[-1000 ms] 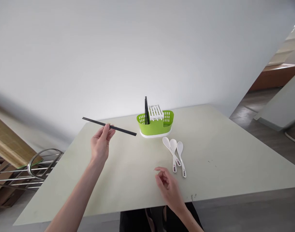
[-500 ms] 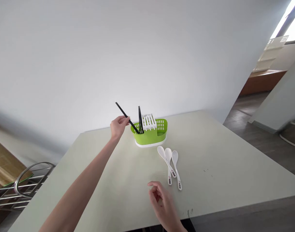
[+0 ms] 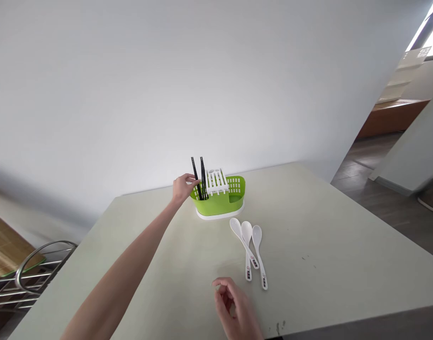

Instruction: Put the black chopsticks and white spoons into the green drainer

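Observation:
My left hand (image 3: 183,187) pinches black chopsticks (image 3: 195,171) by thumb and fingers. Their lower ends are inside the left compartment of a green utensil caddy (image 3: 216,206), and they stand nearly upright. More black chopsticks (image 3: 203,170) stand beside them in that compartment. A white slotted rack (image 3: 217,181) covers the caddy's middle. Three white spoons lie on the table in front of the caddy: a left one (image 3: 234,225) crossing over a middle one (image 3: 246,230), and a right one (image 3: 257,233). Near their handles, my right hand (image 3: 237,309) is loosely curled, fingers apart from the thumb, holding nothing.
The pale table (image 3: 308,226) stands against a white wall (image 3: 216,85). Dark marks (image 3: 278,327) show near its front edge. A metal-tube rack (image 3: 21,278) is beyond the table's left side, and a grey floor (image 3: 358,156) lies to the right.
My left hand has moved right and swung the chopsticks from a leftward slant to nearly upright in the caddy. My right hand stays near the front edge, still holding nothing. The view has shifted slightly.

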